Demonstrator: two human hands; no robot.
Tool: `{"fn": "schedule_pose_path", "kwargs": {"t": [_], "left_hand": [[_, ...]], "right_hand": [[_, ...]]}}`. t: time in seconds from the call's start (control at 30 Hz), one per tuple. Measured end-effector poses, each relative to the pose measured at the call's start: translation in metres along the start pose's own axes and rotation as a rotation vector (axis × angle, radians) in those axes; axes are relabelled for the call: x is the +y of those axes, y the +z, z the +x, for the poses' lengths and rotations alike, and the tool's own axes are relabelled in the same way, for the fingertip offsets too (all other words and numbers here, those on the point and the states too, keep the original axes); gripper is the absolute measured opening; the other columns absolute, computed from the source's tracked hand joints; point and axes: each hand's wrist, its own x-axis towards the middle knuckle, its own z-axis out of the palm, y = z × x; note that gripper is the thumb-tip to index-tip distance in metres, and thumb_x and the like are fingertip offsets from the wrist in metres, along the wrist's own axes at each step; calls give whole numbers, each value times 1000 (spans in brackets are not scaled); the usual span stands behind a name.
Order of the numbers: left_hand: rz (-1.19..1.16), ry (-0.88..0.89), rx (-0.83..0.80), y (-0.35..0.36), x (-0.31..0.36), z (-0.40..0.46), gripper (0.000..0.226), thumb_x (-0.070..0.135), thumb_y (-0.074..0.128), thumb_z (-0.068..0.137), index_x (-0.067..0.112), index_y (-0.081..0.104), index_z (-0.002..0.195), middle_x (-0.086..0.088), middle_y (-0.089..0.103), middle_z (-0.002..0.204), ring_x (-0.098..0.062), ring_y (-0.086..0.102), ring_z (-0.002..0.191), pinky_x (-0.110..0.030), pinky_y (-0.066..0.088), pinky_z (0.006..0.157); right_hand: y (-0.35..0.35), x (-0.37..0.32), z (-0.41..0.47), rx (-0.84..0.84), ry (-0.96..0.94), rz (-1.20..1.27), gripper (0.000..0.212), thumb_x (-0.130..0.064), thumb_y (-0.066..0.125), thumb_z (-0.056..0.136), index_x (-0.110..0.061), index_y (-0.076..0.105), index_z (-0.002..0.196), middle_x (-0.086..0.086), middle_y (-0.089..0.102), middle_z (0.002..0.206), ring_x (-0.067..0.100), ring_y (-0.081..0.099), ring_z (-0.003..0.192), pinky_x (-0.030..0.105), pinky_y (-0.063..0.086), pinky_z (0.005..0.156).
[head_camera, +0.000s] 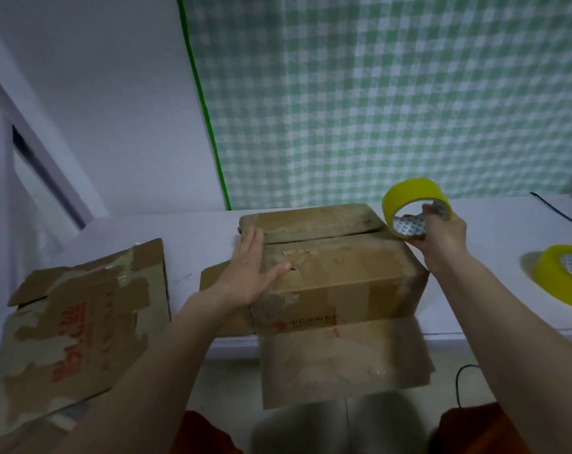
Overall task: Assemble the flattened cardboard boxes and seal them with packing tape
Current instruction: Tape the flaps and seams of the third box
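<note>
A green-and-white checked curtain (392,103) hangs behind the white counter (196,234), and a black cable (559,211) runs along the far right edge. A 2nd roll of yellow tape (561,276) lies flat at the right, well apart from the work. At the left lies a flattened cardboard box (78,326), worn, with torn patches, old tape strips and red printed characters.

The assembled cardboard box (337,263) sits near the middle of the counter at its front edge. Its top flaps are folded down, the far one slightly raised, and its surface is scuffed and peeled. A loose flap (343,362) hangs down over the counter's front edge.

The left hand (251,270) lies flat, fingers straight, pressing on the box's top left corner. The right hand (441,237) grips the yellow tape roll (412,198) above the box's far right corner, fingers curled through its core.
</note>
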Motion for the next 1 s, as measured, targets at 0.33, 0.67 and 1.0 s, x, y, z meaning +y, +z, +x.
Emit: {"fn": "schedule_pose_path", "kwargs": {"t": [0.33, 0.67, 1.0], "left_hand": [[22, -15, 51, -6, -1, -10, 92, 57, 53, 89, 23, -1, 155, 3, -2, 162, -17, 13, 148, -36, 21, 116], [345, -147, 73, 12, 18, -9, 97, 74, 18, 88, 5, -8, 152, -10, -13, 161, -21, -13, 148, -34, -3, 118], [356, -165, 46, 9, 26, -14, 96, 71, 20, 89, 4, -7, 151, -11, -13, 161, -21, -12, 148, -31, -4, 117]], "right_hand": [[2, 18, 1, 67, 38, -51, 20, -13, 52, 95, -5, 63, 111, 13, 60, 101, 26, 61, 89, 35, 50, 59], [-1, -6, 6, 20, -44, -183, 16, -8, 48, 97, -3, 60, 106, 14, 58, 99, 32, 60, 89, 47, 54, 68], [-14, 0, 19, -62, -113, -315, 16, -7, 47, 98, -9, 61, 106, 14, 57, 102, 34, 59, 98, 40, 52, 67]]}}
